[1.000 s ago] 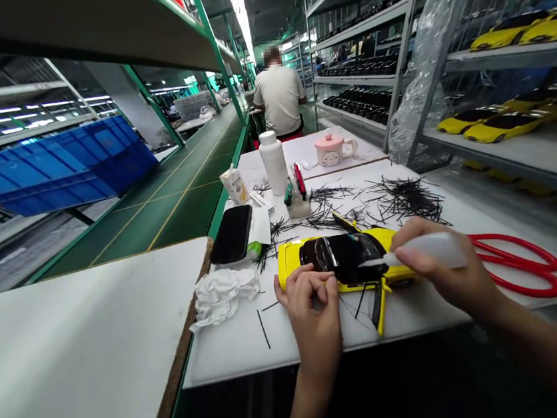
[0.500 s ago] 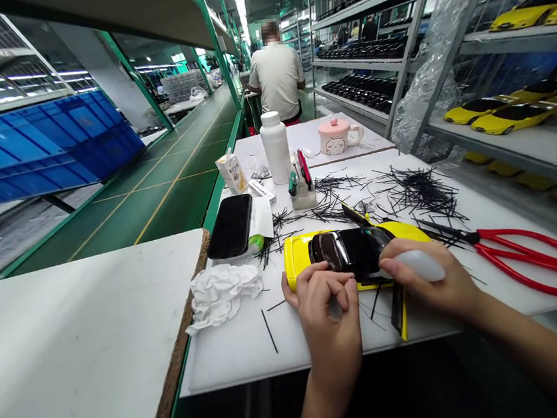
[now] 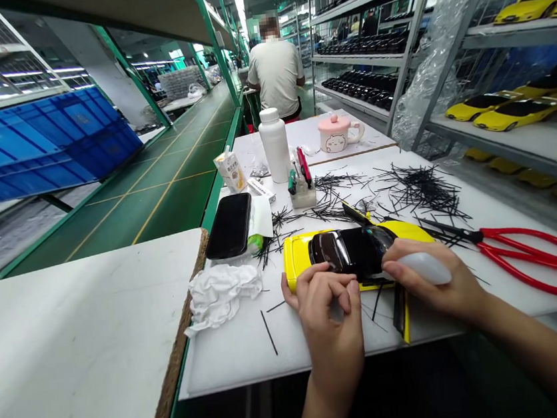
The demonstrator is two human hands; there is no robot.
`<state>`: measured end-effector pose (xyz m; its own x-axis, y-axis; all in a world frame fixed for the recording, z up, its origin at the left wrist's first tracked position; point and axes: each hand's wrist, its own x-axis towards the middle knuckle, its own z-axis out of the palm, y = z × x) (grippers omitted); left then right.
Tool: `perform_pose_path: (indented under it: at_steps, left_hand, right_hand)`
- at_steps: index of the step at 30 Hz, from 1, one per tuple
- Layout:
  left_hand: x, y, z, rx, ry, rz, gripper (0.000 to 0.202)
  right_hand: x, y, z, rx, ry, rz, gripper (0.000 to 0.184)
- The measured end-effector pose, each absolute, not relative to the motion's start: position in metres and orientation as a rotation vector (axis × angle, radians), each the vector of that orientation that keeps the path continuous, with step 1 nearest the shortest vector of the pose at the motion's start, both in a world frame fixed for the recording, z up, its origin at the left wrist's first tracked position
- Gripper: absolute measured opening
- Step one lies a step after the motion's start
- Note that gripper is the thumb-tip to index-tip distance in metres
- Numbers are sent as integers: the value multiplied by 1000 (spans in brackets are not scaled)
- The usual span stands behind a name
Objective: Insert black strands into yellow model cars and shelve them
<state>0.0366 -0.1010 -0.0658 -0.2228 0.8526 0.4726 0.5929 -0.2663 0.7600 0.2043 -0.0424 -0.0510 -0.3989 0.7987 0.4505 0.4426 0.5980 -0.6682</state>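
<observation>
While my right grip point(image 3: 432, 279) clamps a white bottle point(image 3: 423, 268), my left grip point(image 3: 332, 330) sits closed against the yellow toy car point(image 3: 299, 260), so I go slow.

Left hand point(image 3: 328, 317) curled, fingertips point(image 3: 340, 286) pinched together, right hand point(image 3: 442, 294) closed in a grip

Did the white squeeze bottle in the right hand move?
Yes, the white squeeze bottle moved left, farther from the red scissors.

Overhead strip lights point(image 3: 237, 5) brighten the aisle, the white surface point(image 3: 235, 358) shows only soft shadows, shelves point(image 3: 515, 36) bow at the wide-angle edges, and the bottom corners seem rather dim.
</observation>
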Motion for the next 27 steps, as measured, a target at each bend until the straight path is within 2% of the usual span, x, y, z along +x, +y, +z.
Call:
perform_pose_path:
  at_steps: [18,27]
  left_hand:
    - [38,-100,-64,1762,1745,1467,28]
    - [38,-99,-63,1767,1792,1459,27]
  right_hand:
    - [205,-43,-52,-975,-2051,567,23]
    - [205,-43,-52,-956,-1866,650,21]
